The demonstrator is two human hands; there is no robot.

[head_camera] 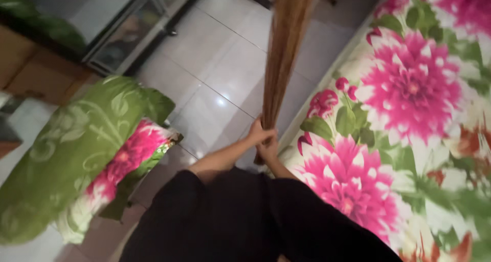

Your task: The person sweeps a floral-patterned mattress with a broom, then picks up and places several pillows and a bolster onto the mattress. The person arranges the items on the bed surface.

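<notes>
**A:** ok so starting from the left, what's on the floor there?

**B:** a big green bolster (66, 154) with a leafy swirl pattern, lying at a slant, and tucked right against it a floral pillow (125, 162) in pink and green. Both sit on the pale tiled floor (225, 73). Up in the far left corner there's a dark glass-fronted cabinet (128, 27), pretty blurry.

**A:** and the hands?

**B:** dead centre. Left hand (257, 133) and right hand (268, 150) are both wrapped tight around the bottom end of a stick broom (286, 47), a bundle of thin brown sticks. Left one sits just above the right, touching it. The broom goes up and away from the person over the tiles, leaning a bit to the right, with its far end out of view. Dark sleeves (245, 216) fill the lower middle.

**A:** right side?

**B:** a mattress (409, 114) covered in a sheet with huge pink flowers and green leaves. The broom's gripped end is right at its edge, can't tell if it's actually touching.
</notes>
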